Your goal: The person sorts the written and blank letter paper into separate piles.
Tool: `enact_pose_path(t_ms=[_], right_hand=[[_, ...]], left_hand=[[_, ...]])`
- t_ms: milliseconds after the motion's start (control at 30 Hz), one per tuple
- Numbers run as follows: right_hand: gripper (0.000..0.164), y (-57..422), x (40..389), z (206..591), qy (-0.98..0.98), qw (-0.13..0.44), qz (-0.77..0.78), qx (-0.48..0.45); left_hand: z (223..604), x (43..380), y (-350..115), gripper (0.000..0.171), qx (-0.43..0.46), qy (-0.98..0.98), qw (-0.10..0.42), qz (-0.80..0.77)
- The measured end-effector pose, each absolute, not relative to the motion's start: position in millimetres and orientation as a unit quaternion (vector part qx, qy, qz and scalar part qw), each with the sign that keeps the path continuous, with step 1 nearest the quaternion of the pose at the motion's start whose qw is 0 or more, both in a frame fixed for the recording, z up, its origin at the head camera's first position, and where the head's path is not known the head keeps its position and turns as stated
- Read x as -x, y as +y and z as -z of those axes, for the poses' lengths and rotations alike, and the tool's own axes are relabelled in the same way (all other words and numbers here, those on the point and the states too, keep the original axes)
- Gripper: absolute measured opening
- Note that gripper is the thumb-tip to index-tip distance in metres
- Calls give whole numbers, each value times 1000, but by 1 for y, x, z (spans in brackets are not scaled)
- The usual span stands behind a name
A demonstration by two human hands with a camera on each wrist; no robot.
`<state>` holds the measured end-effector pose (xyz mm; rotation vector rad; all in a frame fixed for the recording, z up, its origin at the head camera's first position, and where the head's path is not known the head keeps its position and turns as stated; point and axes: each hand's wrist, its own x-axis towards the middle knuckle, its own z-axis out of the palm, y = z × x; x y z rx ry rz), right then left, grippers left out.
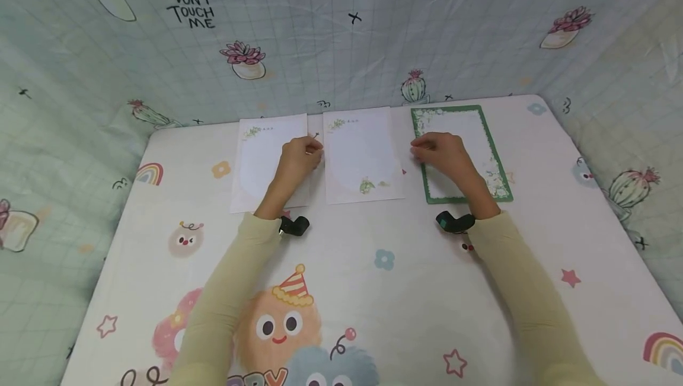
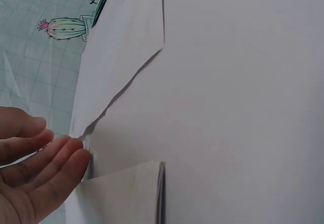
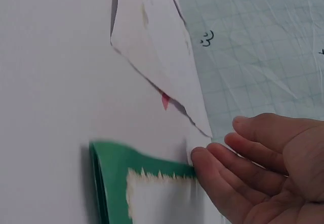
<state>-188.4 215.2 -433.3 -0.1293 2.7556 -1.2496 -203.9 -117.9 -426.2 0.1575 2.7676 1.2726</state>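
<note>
Three decorated paper sheets lie side by side at the back of the table: a left white sheet (image 1: 259, 166) and a middle white sheet (image 1: 363, 155), each with small green plant prints, and a green-bordered sheet (image 1: 469, 131) on the right. My left hand (image 1: 300, 158) is over the left sheet's right edge, fingers loosely bent with nothing visible between them. Its fingertips (image 2: 76, 155) are beside that sheet's edge. My right hand (image 1: 443, 152) is over the green-bordered sheet's left edge. Its fingers (image 3: 207, 166) are loosely bent at the green border and hold nothing visible; contact is hard to tell.
A white tablecloth (image 1: 405, 303) with cartoon prints covers the table. Behind it hangs a pale grid-patterned curtain (image 1: 331, 48) with cactus prints, close to the sheets' far edges. A small black device (image 1: 295, 226) sits on the left wrist, another black device (image 1: 455, 222) on the right.
</note>
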Motion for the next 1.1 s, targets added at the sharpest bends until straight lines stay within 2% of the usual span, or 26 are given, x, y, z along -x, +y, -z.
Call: enact_pose_path(t_ms=[333, 633, 1100], right_hand=[[35, 195, 195, 432, 892, 101, 440, 8], [33, 182, 199, 434, 894, 111, 434, -25], [30, 181, 199, 437, 888, 81, 453, -22]], left_hand=[[431, 205, -113, 21, -40, 900, 85, -425], [433, 213, -113, 32, -7, 868, 132, -479], [434, 212, -108, 39, -5, 850, 123, -512]])
